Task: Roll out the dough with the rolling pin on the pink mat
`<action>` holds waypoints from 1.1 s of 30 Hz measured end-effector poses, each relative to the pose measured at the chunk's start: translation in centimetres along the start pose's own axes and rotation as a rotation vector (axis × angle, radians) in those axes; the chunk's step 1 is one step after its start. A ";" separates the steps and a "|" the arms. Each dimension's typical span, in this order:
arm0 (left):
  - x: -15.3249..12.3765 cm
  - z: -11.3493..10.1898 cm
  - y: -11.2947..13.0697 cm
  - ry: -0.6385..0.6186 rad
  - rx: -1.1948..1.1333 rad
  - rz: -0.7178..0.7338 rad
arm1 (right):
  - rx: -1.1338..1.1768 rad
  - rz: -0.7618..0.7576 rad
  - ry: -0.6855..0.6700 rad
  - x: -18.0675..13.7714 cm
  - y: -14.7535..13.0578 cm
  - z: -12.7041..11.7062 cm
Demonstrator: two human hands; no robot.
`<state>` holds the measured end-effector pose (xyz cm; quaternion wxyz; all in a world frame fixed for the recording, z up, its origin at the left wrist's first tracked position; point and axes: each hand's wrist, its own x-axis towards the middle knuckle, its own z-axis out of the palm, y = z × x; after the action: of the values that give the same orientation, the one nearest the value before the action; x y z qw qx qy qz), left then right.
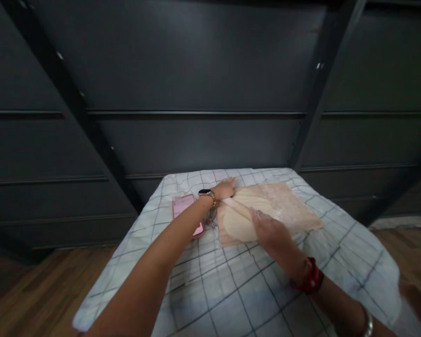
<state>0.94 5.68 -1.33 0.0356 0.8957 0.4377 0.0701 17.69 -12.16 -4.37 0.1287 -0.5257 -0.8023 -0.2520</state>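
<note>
A pale rolling pin (239,208) lies slantwise across a thin, flattened sheet of dough (235,228). Under the dough is a floured, light wooden board (284,192). At the pin's far left end is my left hand (224,188), its palm over the end and its fingertips reaching past it. My right hand (272,230) is closed around the near right end and slightly blurred, with its fingers partly hidden. The dough spreads out on both sides of the pin.
A pink-edged phone (184,206) with a lit screen lies left of the board, partly behind my left forearm. Keys or small trinkets (211,220) sit beside it. A checked white cloth (224,281) covers the table. Dark metal panels (203,145) stand behind.
</note>
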 end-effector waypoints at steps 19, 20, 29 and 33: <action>-3.7 -0.2 -1.0 -0.038 0.046 0.155 | 0.023 0.025 0.068 -2.8 -6.3 -2.0; -3.8 -0.2 -1.0 -0.019 0.035 0.150 | 0.044 0.032 0.053 -2.9 -6.6 -2.1; -5.5 -1.1 0.0 0.031 -0.022 0.123 | 0.166 0.043 -0.055 -3.1 -7.2 -5.2; -5.7 -1.2 -0.1 0.033 0.002 0.088 | 0.204 0.034 -0.021 -3.4 -7.2 -5.2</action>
<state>-2.78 1.25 -0.67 0.0243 0.9128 0.3986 0.0860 12.26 -19.96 -3.52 0.1774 -0.5262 -0.8159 -0.1613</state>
